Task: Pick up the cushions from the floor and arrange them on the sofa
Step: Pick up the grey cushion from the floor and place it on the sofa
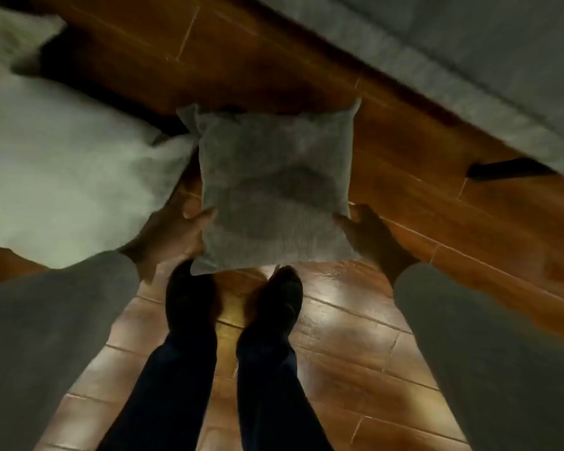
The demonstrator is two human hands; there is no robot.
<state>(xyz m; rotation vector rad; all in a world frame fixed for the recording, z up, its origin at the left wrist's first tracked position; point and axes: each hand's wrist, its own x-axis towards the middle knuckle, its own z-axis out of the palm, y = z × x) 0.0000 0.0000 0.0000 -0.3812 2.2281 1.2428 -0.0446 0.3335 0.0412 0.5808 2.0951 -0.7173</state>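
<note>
A square grey cushion is held flat in front of me, above the wooden floor. My left hand grips its near left edge and my right hand grips its near right edge. A larger pale cushion lies on the floor to the left, touching the grey cushion's left side. Another pale cushion shows at the top left corner, blurred. The grey sofa runs along the top right.
A dark sofa leg stands on the floor at the right. My two feet in dark shoes stand just below the held cushion. Glossy wooden floor spreads around them.
</note>
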